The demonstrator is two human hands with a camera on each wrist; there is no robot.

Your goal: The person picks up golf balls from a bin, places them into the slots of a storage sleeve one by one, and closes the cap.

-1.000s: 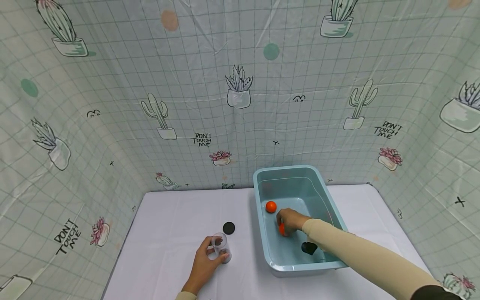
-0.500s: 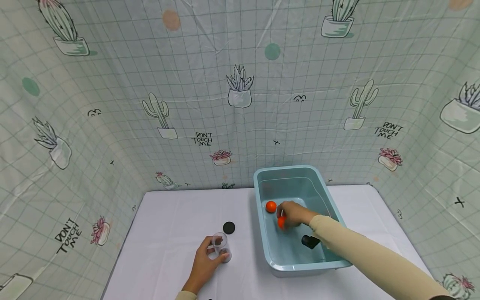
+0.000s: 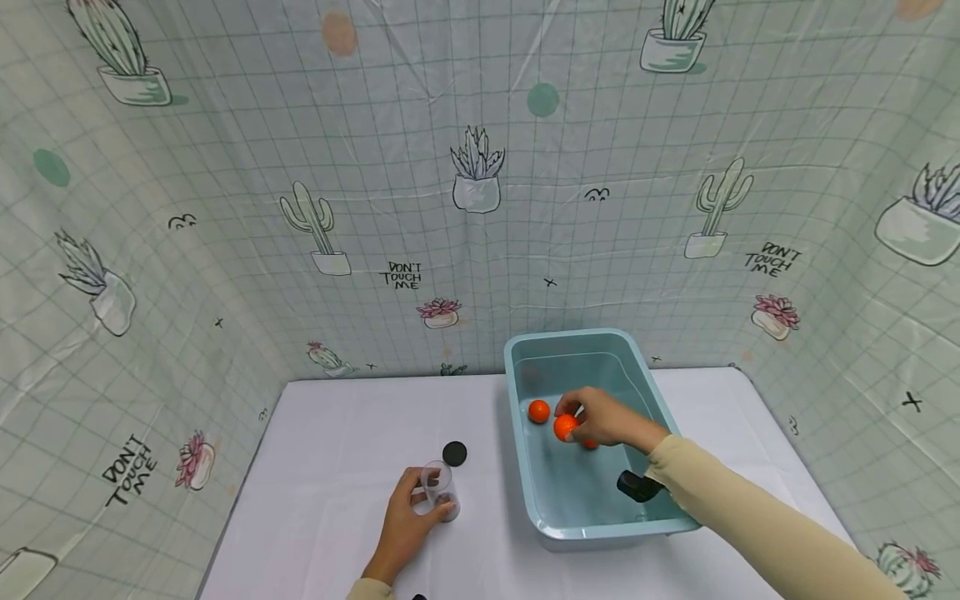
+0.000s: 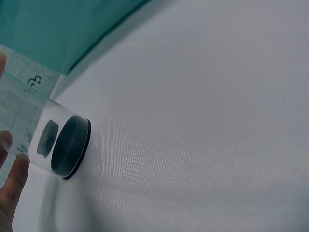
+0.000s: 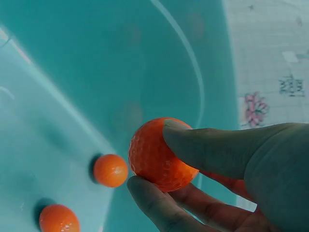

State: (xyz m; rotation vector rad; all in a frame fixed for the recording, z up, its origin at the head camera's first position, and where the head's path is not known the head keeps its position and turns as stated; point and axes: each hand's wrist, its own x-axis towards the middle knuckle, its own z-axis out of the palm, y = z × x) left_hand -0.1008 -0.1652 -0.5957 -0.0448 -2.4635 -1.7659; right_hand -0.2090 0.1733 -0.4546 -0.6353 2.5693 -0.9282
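Note:
In the head view, my left hand (image 3: 408,521) holds a clear plastic tube (image 3: 437,477) upright on the white table. The left wrist view shows a black cap (image 4: 71,146) closing the tube's bottom end. Just behind the tube a black round lid (image 3: 454,453) lies flat. Inside the blue bin, my right hand (image 3: 600,415) pinches an orange golf ball (image 3: 566,427) between thumb and fingers, lifted over the bin's floor. Two more orange balls rest lower down in the bin: one ball (image 5: 110,170) nearer the held one, another ball (image 5: 59,219) farther off.
The pale blue bin (image 3: 527,487) stands right of the tube, its raised walls around my right hand. A black device (image 3: 637,486) sits at my right wrist. Behind the white table (image 3: 322,450) hangs a cactus-print cloth (image 3: 480,250), which also lines both sides.
My right hand has risen with the orange ball and shifted slightly toward the back of the bin, uncovering another ball beneath. My left hand and the tube have stayed in place.

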